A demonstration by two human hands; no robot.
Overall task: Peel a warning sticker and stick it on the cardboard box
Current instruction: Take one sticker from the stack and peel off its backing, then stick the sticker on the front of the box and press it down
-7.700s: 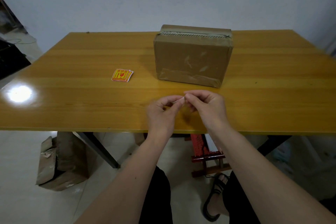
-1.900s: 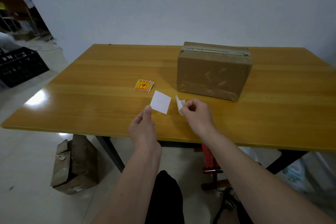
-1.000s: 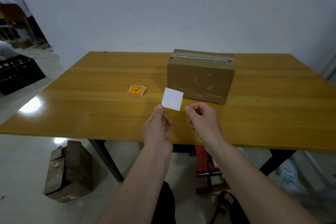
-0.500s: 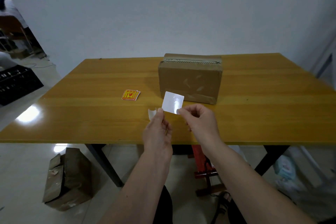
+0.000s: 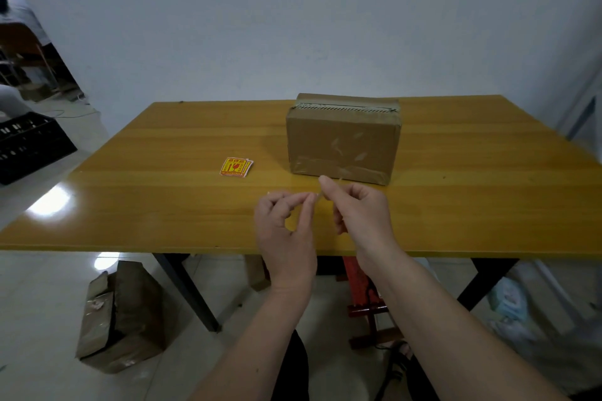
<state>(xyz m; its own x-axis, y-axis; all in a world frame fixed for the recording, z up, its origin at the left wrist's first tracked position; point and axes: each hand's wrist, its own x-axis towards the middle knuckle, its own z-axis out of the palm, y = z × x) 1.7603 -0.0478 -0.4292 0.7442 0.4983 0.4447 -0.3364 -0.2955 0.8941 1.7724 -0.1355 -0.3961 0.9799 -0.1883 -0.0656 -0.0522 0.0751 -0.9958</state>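
A brown taped cardboard box (image 5: 343, 143) stands on the yellow wooden table (image 5: 146, 205), past the middle. A small stack of yellow-and-red warning stickers (image 5: 236, 167) lies flat to its left. Both of my hands meet above the table's near part, just in front of the box. My left hand (image 5: 286, 231) and my right hand (image 5: 358, 212) pinch one thin sticker (image 5: 321, 194) between their fingertips. It is turned edge-on, so only a pale sliver shows. A small white scrap (image 5: 269, 193) peeks out at my left hand's knuckles.
A crumpled cardboard box (image 5: 120, 319) lies on the floor under the table's left side. A red stool (image 5: 361, 290) stands under the table by my legs. A black crate (image 5: 29, 143) sits on the floor far left. The wall is close behind the table.
The white square that faced me half a second ago has turned edge-on. My hands have dropped lower and drawn closer together, with my right fingers now on the sticker.
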